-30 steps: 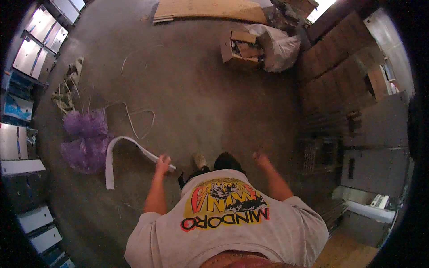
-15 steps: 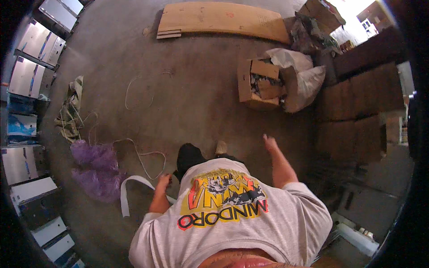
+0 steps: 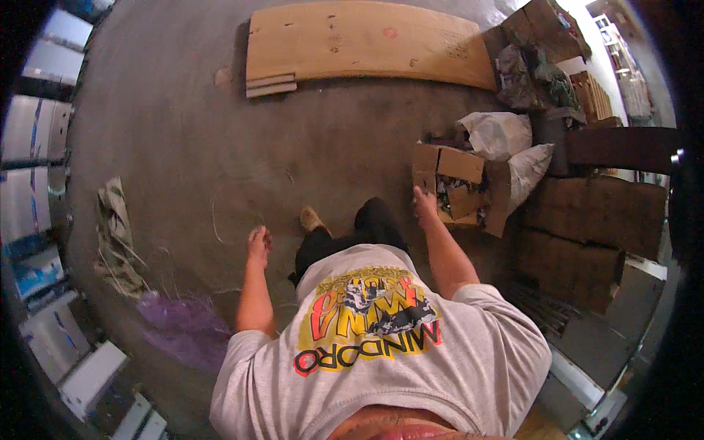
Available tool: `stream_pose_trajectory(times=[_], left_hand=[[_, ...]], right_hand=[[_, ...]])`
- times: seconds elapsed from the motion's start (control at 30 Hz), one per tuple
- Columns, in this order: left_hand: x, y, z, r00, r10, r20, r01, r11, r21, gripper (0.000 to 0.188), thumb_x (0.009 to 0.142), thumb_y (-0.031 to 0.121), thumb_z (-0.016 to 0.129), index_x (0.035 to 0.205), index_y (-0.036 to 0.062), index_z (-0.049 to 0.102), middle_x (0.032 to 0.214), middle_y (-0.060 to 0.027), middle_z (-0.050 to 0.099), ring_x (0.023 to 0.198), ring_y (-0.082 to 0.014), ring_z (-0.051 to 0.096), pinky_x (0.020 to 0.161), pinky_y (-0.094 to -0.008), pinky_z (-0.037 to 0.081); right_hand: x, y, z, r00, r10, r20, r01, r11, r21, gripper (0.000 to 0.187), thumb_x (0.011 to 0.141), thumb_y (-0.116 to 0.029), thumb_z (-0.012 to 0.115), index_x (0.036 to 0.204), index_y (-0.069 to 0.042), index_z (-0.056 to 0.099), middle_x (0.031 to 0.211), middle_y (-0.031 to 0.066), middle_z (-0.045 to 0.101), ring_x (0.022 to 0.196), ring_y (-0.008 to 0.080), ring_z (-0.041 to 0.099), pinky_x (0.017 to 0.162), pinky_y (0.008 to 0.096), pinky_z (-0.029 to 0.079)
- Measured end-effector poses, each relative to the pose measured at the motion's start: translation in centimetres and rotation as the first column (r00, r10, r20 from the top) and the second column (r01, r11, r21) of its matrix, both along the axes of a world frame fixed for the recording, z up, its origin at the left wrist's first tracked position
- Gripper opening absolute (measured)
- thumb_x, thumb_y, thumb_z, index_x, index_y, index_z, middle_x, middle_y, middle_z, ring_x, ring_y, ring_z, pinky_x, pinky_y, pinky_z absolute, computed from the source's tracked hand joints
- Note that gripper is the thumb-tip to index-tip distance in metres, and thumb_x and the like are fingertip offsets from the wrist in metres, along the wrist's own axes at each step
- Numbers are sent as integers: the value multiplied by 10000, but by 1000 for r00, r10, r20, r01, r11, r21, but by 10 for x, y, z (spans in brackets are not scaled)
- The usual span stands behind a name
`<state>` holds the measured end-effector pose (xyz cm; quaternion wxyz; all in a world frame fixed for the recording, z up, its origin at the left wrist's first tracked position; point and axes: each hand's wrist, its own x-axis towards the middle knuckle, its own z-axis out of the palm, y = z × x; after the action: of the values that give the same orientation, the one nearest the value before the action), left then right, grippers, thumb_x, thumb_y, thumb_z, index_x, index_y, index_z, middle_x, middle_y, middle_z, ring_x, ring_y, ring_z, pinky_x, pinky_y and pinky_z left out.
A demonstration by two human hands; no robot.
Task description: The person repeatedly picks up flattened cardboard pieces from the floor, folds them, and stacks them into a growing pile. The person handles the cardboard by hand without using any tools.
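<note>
My left hand [image 3: 259, 242] hangs over the floor at my left side, its fingers loosely bent and apart, with nothing visible in it. At my right, my right hand [image 3: 423, 204] is held out with loose fingers and seems to hold nothing. In the picture it overlaps the near left edge of an open cardboard box [image 3: 425, 160]; whether it touches the box I cannot tell. Torn cardboard and small scraps fill that box. White plastic sacks [image 3: 499, 136] lie against its far side and right side. One tan shoe [image 3: 314, 220] shows ahead of my body.
A long wooden board [image 3: 359, 44] lies across the far floor. Purple netting [image 3: 183, 326], a crumpled greenish sheet [image 3: 114, 227] and thin cords are on the left floor. White boxes [image 3: 33, 198] line the left; large brown cartons [image 3: 587, 213] stand at right.
I have stepped forward and the box now sits closer to my right hand. My left hand has swung forward. The white strip beside it has gone from sight.
</note>
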<state>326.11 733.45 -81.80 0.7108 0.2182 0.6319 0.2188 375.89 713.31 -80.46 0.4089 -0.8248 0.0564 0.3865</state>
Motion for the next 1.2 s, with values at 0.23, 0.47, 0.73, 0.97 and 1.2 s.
stream_pose_trajectory(times=[0.23,0.47,0.73,0.97,1.2], left_hand=[[247,225,47,897,-62,437,131,983,-131,273,890,338,577,1097,160,571,946,-22,621,877,-177,600,750,-348,483],[426,317,-59,880,-153,449,380,795,-473,339,888,327,579,1172,147,534,1052,-40,619,955,-191,591,811,-386,482],[568,438,-243,836,-439,329,546,718,-430,424,897,290,563,1260,98,456,1113,-44,577,1001,-168,556,850,-343,444],[575,502,-245,837,-154,526,433,774,-462,507,867,316,571,1296,88,427,1140,-63,560,1012,-188,549,866,-355,448],[573,554,-268,924,-40,381,224,863,-453,578,839,364,609,1316,102,413,1114,-40,554,1019,-189,540,870,-357,454]], right_hand=[[101,134,-83,967,-21,-252,-15,990,-139,328,811,-373,677,966,-102,576,826,36,633,564,150,519,411,310,338],[237,393,-200,882,113,-457,-208,965,-162,488,771,-429,712,1084,-75,590,921,60,673,633,140,479,524,352,357],[314,576,-425,857,-393,-334,340,917,-207,535,746,-479,733,1031,-49,593,803,33,572,494,121,352,429,281,271],[379,607,-576,590,-756,-284,742,646,-179,488,722,-471,761,959,-92,564,647,-12,431,431,127,298,402,275,239],[389,595,-563,701,-496,-512,647,744,165,445,713,-502,734,928,-136,600,729,3,508,512,125,392,463,302,326]])
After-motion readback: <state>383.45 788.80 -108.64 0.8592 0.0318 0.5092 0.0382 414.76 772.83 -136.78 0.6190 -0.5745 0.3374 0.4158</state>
